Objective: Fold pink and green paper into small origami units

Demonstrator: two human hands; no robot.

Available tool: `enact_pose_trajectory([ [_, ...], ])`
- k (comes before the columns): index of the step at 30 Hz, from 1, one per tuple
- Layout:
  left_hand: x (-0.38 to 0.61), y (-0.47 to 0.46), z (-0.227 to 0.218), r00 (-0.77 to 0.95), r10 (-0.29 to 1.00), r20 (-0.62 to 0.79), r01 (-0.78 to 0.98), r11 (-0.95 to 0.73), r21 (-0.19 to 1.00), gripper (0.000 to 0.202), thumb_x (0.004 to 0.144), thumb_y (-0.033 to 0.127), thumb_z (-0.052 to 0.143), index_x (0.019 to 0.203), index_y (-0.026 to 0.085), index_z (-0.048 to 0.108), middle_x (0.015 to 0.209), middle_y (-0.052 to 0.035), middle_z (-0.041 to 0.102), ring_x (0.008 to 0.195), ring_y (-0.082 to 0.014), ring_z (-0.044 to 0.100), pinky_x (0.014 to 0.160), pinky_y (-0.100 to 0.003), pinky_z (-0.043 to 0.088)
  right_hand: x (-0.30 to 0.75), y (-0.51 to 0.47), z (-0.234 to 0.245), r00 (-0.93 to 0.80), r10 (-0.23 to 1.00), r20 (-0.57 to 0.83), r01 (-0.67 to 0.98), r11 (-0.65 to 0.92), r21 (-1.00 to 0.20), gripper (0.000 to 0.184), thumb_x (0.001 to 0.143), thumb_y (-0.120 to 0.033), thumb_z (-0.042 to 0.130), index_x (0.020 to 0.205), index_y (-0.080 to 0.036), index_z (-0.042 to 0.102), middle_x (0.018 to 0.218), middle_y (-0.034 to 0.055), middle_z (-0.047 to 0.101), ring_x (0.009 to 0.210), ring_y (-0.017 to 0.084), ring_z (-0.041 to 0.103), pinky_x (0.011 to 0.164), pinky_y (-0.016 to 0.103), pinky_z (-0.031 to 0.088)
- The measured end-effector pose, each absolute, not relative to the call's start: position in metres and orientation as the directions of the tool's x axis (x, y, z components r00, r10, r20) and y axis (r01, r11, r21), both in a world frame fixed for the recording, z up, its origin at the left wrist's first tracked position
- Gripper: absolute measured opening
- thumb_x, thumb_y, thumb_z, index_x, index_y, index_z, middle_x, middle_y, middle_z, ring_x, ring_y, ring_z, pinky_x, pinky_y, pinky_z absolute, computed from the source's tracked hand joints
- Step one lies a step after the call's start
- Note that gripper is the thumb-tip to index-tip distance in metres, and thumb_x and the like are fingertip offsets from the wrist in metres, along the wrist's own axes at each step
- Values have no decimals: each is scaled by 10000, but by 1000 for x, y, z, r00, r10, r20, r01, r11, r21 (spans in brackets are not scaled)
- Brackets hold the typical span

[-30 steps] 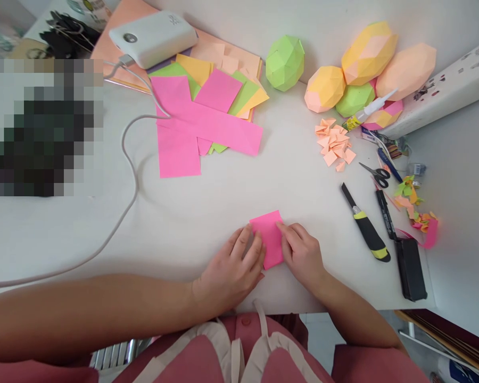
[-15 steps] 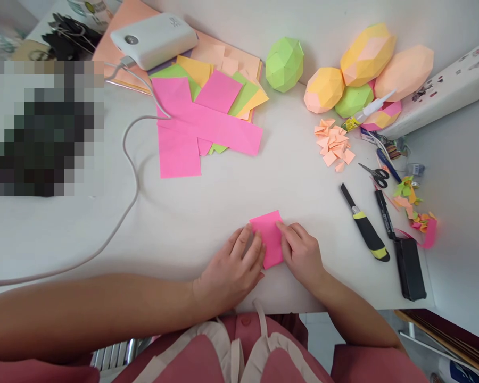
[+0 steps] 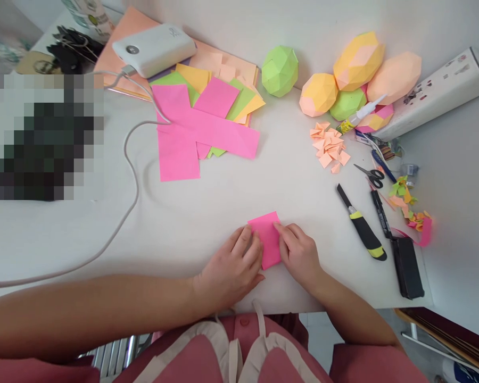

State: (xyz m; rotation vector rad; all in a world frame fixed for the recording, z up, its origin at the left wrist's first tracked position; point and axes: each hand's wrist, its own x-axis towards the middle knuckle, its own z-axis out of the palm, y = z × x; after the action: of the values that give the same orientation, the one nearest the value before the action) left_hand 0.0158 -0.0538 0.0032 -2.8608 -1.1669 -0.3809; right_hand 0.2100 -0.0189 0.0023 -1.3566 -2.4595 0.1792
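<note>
A small folded piece of pink paper (image 3: 269,240) lies on the white table (image 3: 207,213) in front of me. At its left edge my left hand (image 3: 233,263) presses down with bent fingers, the fingertips on the paper. My right hand (image 3: 300,255) is closed at the right edge, its index fingertip on the upper right part and the thumb tucked close by. The undersides of both hands are hidden. To the right lies a utility knife (image 3: 365,231) with a black and yellow handle, blade pointing away from me.
Pink paper sheets (image 3: 179,154) lie under a white power bank (image 3: 155,50) with a cable (image 3: 125,213). Faceted paper shapes (image 3: 280,72) stand along the back. Peach paper pieces (image 3: 329,146), scissors (image 3: 373,175), a black marker (image 3: 380,213) and a black case (image 3: 407,268) are at right.
The whole view has shifted slightly, so the things at the back sit a little lower and further left. Both hands keep their places on the pink paper.
</note>
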Motion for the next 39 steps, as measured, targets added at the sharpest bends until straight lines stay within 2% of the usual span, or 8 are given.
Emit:
enact_pose_trajectory([
  [3, 15, -40, 1, 736, 620, 272, 625, -777, 78, 231, 914, 261, 476, 918, 110, 651, 935, -116, 624, 1011, -286, 561, 969, -467, 410, 211, -19, 2, -493, 849, 189, 814, 527, -243, 337, 901, -71, 384, 1119, -149, 629, 756, 35, 603, 616, 104, 552, 518, 207, 437],
  [6, 17, -27, -2, 767, 590, 251, 590, -803, 86, 143, 858, 96, 492, 775, 152, 594, 776, -54, 572, 861, -222, 570, 864, -382, 470, 211, -20, 1, -490, 854, 172, 821, 519, -237, 348, 901, -66, 377, 1132, -138, 628, 761, 39, 595, 622, 108, 550, 520, 209, 436],
  [11, 21, -21, -4, 768, 609, 198, 617, -786, 22, 162, 849, 35, 468, 809, 150, 575, 839, -81, 582, 866, -223, 560, 758, -335, 488, 211, -21, 0, -489, 859, 151, 834, 511, -208, 352, 900, -73, 376, 1128, -129, 637, 763, 41, 578, 621, 114, 543, 523, 213, 430],
  [16, 24, -20, 0, 773, 600, 208, 611, -791, 12, 200, 932, 192, 426, 934, 107, 607, 1050, -161, 604, 1020, -269, 527, 814, -380, 480, 209, -20, -1, -473, 876, 95, 860, 482, -167, 355, 893, -80, 389, 1136, -138, 640, 789, 51, 587, 623, 122, 543, 529, 222, 424],
  [21, 26, -22, 4, 757, 626, 186, 634, -773, 19, 483, 936, 419, 414, 1148, 12, 563, 1161, -217, 570, 996, -296, 529, 762, -377, 486, 205, -22, 2, -441, 896, 50, 883, 443, -155, 337, 902, -110, 404, 1137, -132, 645, 814, 57, 596, 646, 130, 555, 545, 231, 423],
  [32, 29, -24, 3, 784, 601, 153, 611, -792, -19, 560, 912, 461, 408, 1195, 0, 550, 1181, -230, 553, 1016, -320, 508, 765, -382, 462, 197, -39, 11, -435, 898, 72, 899, 437, -20, 353, 907, -232, 435, 1201, -95, 576, 954, 136, 585, 832, 228, 529, 569, 296, 445],
  [36, 30, -24, 4, 790, 597, 139, 605, -796, -22, 605, 917, 478, 387, 1227, -22, 525, 1181, -243, 547, 1033, -337, 500, 767, -386, 451, 200, -44, 10, -429, 894, 128, 903, 427, 39, 376, 917, -263, 419, 1219, -91, 563, 1180, 186, 564, 1020, 290, 500, 729, 386, 463],
  [39, 29, -25, 5, 791, 598, 128, 604, -797, -12, 597, 923, 481, 371, 1228, -10, 520, 1187, -252, 543, 1043, -339, 492, 753, -388, 445, 208, -48, 7, -403, 904, 140, 915, 402, 40, 407, 923, -259, 411, 1269, -80, 529, 1319, 206, 498, 1228, 334, 405, 889, 454, 413],
])
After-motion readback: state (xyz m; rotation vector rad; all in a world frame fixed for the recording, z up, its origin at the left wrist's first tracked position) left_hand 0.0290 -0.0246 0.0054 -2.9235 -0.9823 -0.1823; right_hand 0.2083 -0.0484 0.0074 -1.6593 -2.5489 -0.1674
